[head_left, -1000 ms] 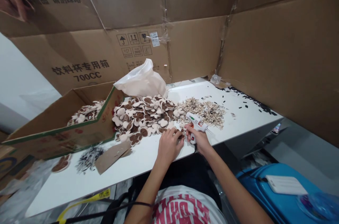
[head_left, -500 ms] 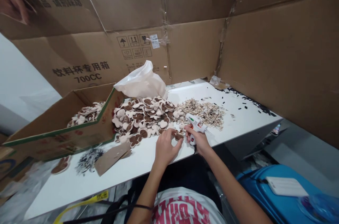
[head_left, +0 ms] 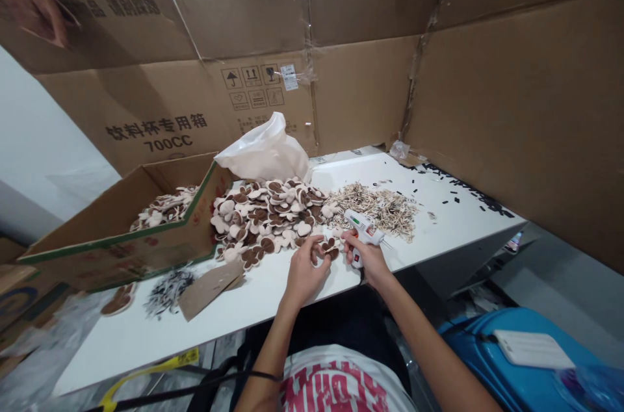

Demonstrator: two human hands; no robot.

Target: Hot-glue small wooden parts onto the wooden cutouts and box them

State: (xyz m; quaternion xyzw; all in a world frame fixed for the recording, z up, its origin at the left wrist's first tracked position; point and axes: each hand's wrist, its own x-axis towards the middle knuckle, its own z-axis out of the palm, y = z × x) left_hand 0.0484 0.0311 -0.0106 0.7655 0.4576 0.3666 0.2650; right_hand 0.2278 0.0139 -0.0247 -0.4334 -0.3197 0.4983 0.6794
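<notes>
My right hand (head_left: 369, 260) grips a white glue gun (head_left: 359, 223) by its handle, nozzle toward the right. My left hand (head_left: 306, 272) is curled at the left edge of a brown flower-shaped fabric piece (head_left: 331, 249), thumb and fingertips drawn close together; what they pinch, if anything, is too small to make out. The piece lies near the table's front edge, between my hands, with a thin pale strip on it. Just behind is a heap of brown and cream fabric pieces (head_left: 270, 214). Past the glue gun spreads a pile of small beige loops (head_left: 385, 207).
A cardboard box (head_left: 121, 253) holds more fabric pieces, with a white plastic bag (head_left: 268, 149) beside it. Cardboard flaps (head_left: 209, 288) and dark shreds (head_left: 168, 292) lie at left. Black bits (head_left: 468, 188) scatter at right. Cardboard walls (head_left: 361, 87) enclose the table. Another person's hand (head_left: 36, 2) hangs upper left.
My left thumb has drawn back from below the brown piece toward the fingers, leaving more of the piece showing. My right hand still holds the glue gun in the same place. The view has shifted slightly.
</notes>
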